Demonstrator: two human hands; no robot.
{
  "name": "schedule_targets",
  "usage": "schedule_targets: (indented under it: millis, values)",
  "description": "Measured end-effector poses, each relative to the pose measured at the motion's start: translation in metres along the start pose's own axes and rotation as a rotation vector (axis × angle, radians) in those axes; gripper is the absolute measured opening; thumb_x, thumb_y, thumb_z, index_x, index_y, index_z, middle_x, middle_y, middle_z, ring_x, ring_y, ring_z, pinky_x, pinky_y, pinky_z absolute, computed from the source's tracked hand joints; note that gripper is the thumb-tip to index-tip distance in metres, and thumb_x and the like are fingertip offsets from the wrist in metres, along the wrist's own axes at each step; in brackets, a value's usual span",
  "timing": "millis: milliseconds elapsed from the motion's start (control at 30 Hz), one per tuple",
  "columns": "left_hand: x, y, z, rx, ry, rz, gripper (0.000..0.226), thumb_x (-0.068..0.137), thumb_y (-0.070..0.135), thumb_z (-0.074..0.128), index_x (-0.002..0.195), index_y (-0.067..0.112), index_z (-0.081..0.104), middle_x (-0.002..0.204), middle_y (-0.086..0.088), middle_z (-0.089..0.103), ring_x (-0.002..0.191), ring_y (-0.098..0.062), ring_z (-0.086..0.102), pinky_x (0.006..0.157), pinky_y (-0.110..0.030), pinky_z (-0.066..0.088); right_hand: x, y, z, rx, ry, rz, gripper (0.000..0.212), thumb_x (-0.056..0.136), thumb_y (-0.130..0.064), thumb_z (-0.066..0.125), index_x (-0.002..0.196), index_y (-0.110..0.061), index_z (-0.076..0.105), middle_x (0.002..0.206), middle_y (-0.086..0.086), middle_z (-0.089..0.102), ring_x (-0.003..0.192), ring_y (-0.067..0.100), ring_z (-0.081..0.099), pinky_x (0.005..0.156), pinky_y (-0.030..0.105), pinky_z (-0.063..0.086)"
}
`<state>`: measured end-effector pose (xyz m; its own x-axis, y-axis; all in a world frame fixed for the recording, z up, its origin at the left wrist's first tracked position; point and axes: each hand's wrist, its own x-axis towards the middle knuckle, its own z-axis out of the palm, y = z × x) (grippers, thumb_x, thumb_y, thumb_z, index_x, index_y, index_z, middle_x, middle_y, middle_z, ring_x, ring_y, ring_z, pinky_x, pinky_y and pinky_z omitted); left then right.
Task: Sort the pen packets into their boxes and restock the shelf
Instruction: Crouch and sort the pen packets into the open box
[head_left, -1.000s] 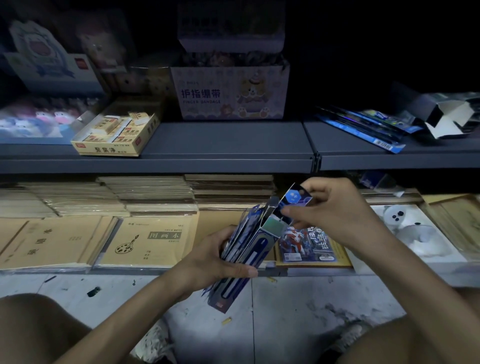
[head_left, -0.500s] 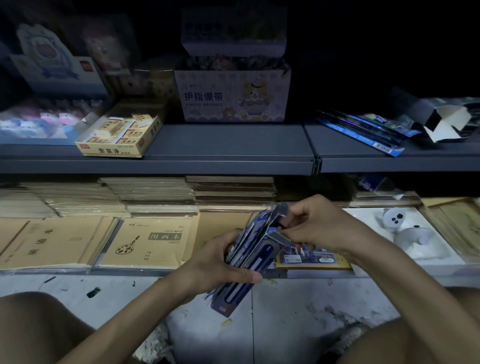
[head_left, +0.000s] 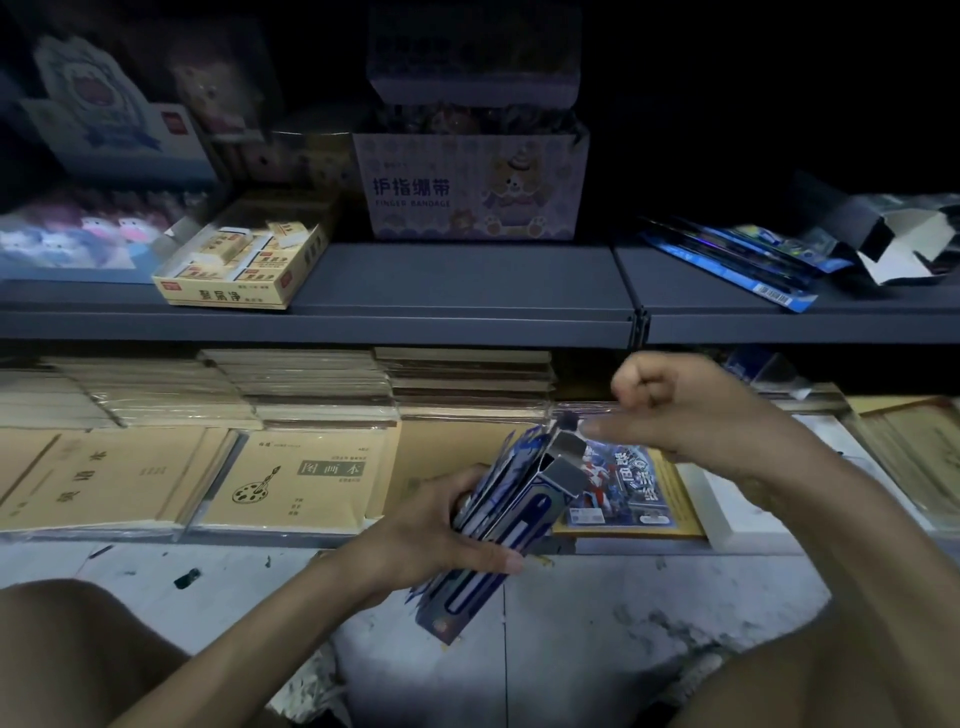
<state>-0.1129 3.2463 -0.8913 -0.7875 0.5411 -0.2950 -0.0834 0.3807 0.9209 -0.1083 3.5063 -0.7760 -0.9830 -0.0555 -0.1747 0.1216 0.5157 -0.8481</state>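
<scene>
Dim shop shelves (head_left: 467, 280) behind; the left hand (head_left: 436, 535) grips the pen box (head_left: 524, 514) near centre, and the right hand (head_left: 691, 415), its packet (head_left: 566, 420) now pushed inside, has lifted off, fingers (head_left: 631, 382) curled, empty: one more sorted.

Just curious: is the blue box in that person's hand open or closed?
Open: the pen box has its top flap raised, its grey inside showing.
</scene>
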Motion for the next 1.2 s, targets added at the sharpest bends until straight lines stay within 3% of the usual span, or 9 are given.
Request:
schedule_targets:
  millis: [67, 133, 233, 367, 533, 767, 933, 1100, 1200]
  values:
    - [0.0, -0.002, -0.001, 0.031, 0.005, -0.005, 0.066, 0.073, 0.023, 0.094, 0.13, 0.027, 0.06, 0.115, 0.005, 0.076, 0.106, -0.012, 0.073, 0.097, -0.038, 0.059, -0.004, -0.005, 0.004, 0.04, 0.089, -0.166, 0.026, 0.074, -0.027, 0.091, 0.08, -0.019, 0.067, 0.06, -0.006, 0.047, 0.055, 0.009, 0.043, 0.054, 0.018, 0.038]
    - [0.001, -0.003, 0.0, 0.054, 0.008, -0.006, 0.066, 0.074, 0.023, 0.093, 0.13, 0.027, 0.06, 0.116, 0.007, 0.076, 0.106, -0.01, 0.072, 0.099, -0.038, 0.058, -0.007, -0.009, 0.016, 0.016, 0.045, -0.288, 0.019, 0.076, -0.031, 0.09, 0.087, -0.027, 0.076, 0.067, -0.007, 0.051, 0.059, 0.005, 0.046, 0.057, 0.017, 0.039]
    - [0.003, -0.003, 0.001, 0.085, -0.001, -0.008, 0.067, 0.073, 0.027, 0.094, 0.13, 0.03, 0.06, 0.117, 0.007, 0.074, 0.108, -0.009, 0.071, 0.1, -0.04, 0.057, -0.008, -0.008, 0.038, -0.237, 0.008, -0.405, 0.015, 0.082, -0.042, 0.083, 0.095, -0.037, 0.079, 0.084, -0.012, 0.06, 0.068, 0.003, 0.053, 0.062, 0.017, 0.043]
    - [0.005, -0.005, 0.003, 0.103, -0.012, -0.013, 0.067, 0.072, 0.032, 0.095, 0.13, 0.03, 0.061, 0.117, 0.007, 0.074, 0.109, -0.011, 0.07, 0.102, -0.044, 0.056, -0.005, -0.003, 0.057, -0.537, 0.012, -0.437, 0.019, 0.093, -0.043, 0.071, 0.109, -0.034, 0.076, 0.102, -0.016, 0.053, 0.091, 0.002, 0.054, 0.076, 0.028, 0.051]
    - [0.006, -0.009, 0.002, 0.123, -0.009, -0.006, 0.066, 0.07, 0.036, 0.095, 0.127, 0.031, 0.063, 0.116, 0.007, 0.075, 0.109, -0.012, 0.07, 0.1, -0.045, 0.056, 0.0, -0.004, 0.062, -0.676, -0.01, -0.429, 0.013, 0.097, -0.033, 0.064, 0.1, -0.031, 0.077, 0.103, -0.013, 0.052, 0.096, 0.007, 0.052, 0.076, 0.029, 0.05]
    - [0.005, -0.008, 0.005, 0.154, 0.004, -0.005, 0.064, 0.069, 0.035, 0.096, 0.123, 0.031, 0.063, 0.112, 0.009, 0.076, 0.105, -0.01, 0.072, 0.099, -0.043, 0.057, 0.002, -0.007, 0.062, -0.703, 0.017, -0.534, 0.016, 0.105, -0.034, 0.055, 0.102, -0.031, 0.07, 0.099, -0.013, 0.052, 0.087, 0.008, 0.05, 0.066, 0.03, 0.039]
    - [0.004, -0.001, 0.0, 0.085, 0.032, 0.0, 0.06, 0.074, 0.024, 0.094, 0.125, 0.029, 0.062, 0.113, 0.009, 0.077, 0.105, -0.01, 0.073, 0.099, -0.041, 0.058, -0.004, -0.012, 0.051, -0.836, 0.236, -0.662, 0.008, 0.102, -0.023, 0.062, 0.103, -0.028, 0.056, 0.073, -0.011, 0.063, 0.055, 0.022, 0.056, 0.052, 0.036, 0.049]
    - [0.0, -0.002, -0.004, 0.036, 0.051, -0.033, 0.058, 0.077, 0.024, 0.092, 0.127, 0.028, 0.062, 0.114, 0.007, 0.077, 0.103, -0.012, 0.073, 0.096, -0.041, 0.059, -0.007, -0.018, 0.024, -0.39, 0.439, -0.577, 0.008, 0.107, -0.028, 0.051, 0.1, -0.026, 0.054, 0.07, -0.008, 0.07, 0.057, 0.015, 0.066, 0.056, 0.04, 0.055]
    - [-0.002, -0.001, -0.005, -0.002, 0.084, -0.045, 0.053, 0.077, 0.022, 0.091, 0.123, 0.022, 0.063, 0.11, 0.004, 0.077, 0.1, -0.014, 0.074, 0.091, -0.04, 0.061, -0.008, -0.02, 0.012, -0.008, 0.585, -0.488, 0.026, 0.096, -0.032, 0.073, 0.089, -0.012, 0.057, 0.069, 0.002, 0.071, 0.054, 0.026, 0.065, 0.052, 0.04, 0.054]
